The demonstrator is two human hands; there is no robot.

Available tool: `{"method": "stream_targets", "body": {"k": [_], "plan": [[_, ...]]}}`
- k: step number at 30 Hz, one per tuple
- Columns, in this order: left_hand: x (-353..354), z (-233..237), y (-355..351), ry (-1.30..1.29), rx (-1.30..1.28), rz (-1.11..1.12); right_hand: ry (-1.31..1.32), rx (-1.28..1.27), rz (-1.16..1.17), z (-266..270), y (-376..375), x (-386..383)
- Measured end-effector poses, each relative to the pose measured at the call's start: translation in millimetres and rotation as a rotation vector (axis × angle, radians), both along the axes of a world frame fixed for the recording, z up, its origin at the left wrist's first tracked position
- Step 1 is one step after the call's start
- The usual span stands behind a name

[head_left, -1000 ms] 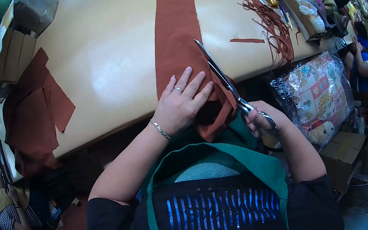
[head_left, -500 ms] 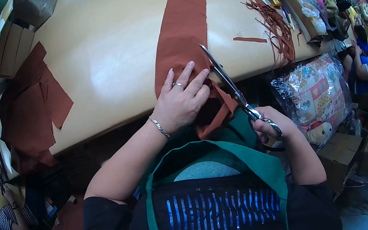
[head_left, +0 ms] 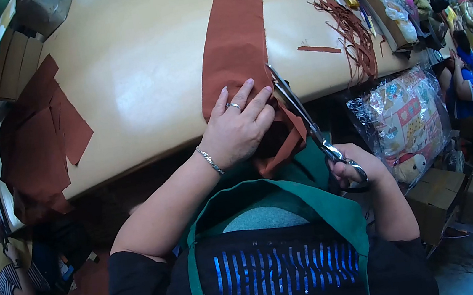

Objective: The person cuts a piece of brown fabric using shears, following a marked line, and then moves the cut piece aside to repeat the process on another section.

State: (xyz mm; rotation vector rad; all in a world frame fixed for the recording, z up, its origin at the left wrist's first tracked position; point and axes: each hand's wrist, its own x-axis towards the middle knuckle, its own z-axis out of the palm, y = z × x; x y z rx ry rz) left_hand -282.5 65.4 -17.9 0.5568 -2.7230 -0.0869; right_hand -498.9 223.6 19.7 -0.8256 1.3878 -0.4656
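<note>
A long rust-brown piece of fabric (head_left: 233, 34) lies across the table, its near end bunched and hanging over the front edge. My left hand (head_left: 242, 123), wearing a ring and a bracelet, rests on it with the fingers stretched out and spread. In my right hand (head_left: 352, 165) is a large pair of metal scissors (head_left: 307, 120), gripped by the handles. The blades point away from me along the right edge of the fabric, with the tip close beside that edge; they look nearly closed.
More rust-brown fabric (head_left: 39, 143) hangs over the table (head_left: 131, 72) at left. Thin fabric strips (head_left: 349, 31) and one loose strip (head_left: 319, 49) lie at right. A plastic-wrapped patterned bundle (head_left: 404, 125) and cardboard boxes (head_left: 436, 190) stand below. Other people are at both sides.
The scissors have moved slightly right and toward me, their tip now lower along the fabric's edge. My left hand has shifted a little to the right.
</note>
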Motion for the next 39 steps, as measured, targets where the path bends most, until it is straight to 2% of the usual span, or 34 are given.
{"method": "stream_targets", "body": {"k": [15, 22, 39], "plan": [[1, 4, 6, 0.004, 0.008, -0.043, 0.05, -0.081, -0.044, -13, -19, 15], [-4, 8, 11, 0.006, 0.114, -0.042, 0.058, -0.12, -0.114, -19, -11, 22], [-19, 11, 19, 0.205, 0.247, -0.015, 0.077, -0.123, -0.224, -20, 0, 29]]}}
